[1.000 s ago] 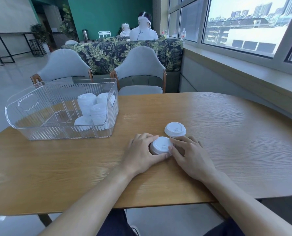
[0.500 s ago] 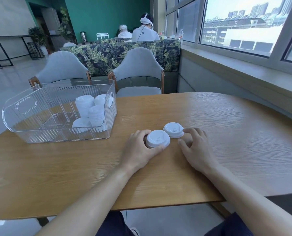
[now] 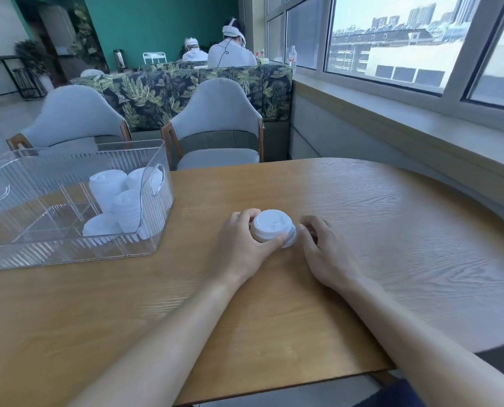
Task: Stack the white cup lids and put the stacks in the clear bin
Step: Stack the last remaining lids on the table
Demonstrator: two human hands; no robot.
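Wood-grain table point(image 3: 362, 230), oval and tan, fills the view; grey chairs point(image 3: 215, 127) stand at its far edge and a window sill runs along the right. At the left edge sits the clear bin point(image 3: 68, 254), ribbed, with stacks of white lids point(image 3: 112, 195) at its right end. Mid-table, the left hand point(image 3: 242, 245) curls around a short stack of lids point(image 3: 273, 229), domed and smooth, thumb against its near side. Right hand point(image 3: 321, 248) rests just beside it, fingers loosely bent, holding nothing.

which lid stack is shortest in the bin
The front-left stack in the clear bin: it sits low, while the other three stand taller.
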